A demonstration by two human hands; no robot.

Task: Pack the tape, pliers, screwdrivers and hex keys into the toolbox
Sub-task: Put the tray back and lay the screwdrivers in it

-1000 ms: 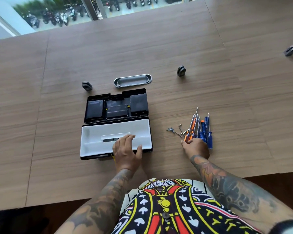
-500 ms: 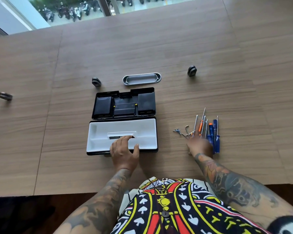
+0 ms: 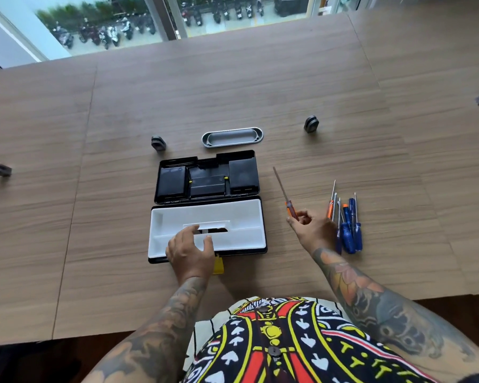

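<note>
A wide wood-grain worktop (image 3: 260, 87) fills the view, with seams seen running across it. Beyond its far edge, at twelve o'clock, a window (image 3: 177, 20) is seen with parked motorbikes outside, all blurred. A silver oval tray (image 3: 232, 137) is set into or on the surface just beyond the toolbox (image 3: 208, 203); which of the two cannot be told. Small dark round fittings (image 3: 311, 124) are dotted about the worktop, one at each side of the tray and two more near the nine and two o'clock edges, the latter cut off by the frame.

The toolbox lies open near the centre, its black lid laid back toward twelve o'clock and a white tray (image 3: 241, 217) seated in the base. The left hand (image 3: 190, 251) is rested on the near rim of the white tray, fingers loosely spread; nothing is seen held in it. A yellow latch (image 3: 218, 265) is partly hidden behind that hand.

At three o'clock from the box, an orange-handled screwdriver (image 3: 285, 193) is pinched at its handle by the right hand (image 3: 311, 230), its shaft pointed toward eleven o'clock. Just beyond this hand the remaining screwdrivers (image 3: 346, 222), blue and orange, lie side by side on the worktop; their lower handles are partly covered by the wrist. The hex keys, tape and pliers cannot be made out. A patterned shirt (image 3: 282, 341) is cut off at six o'clock.
</note>
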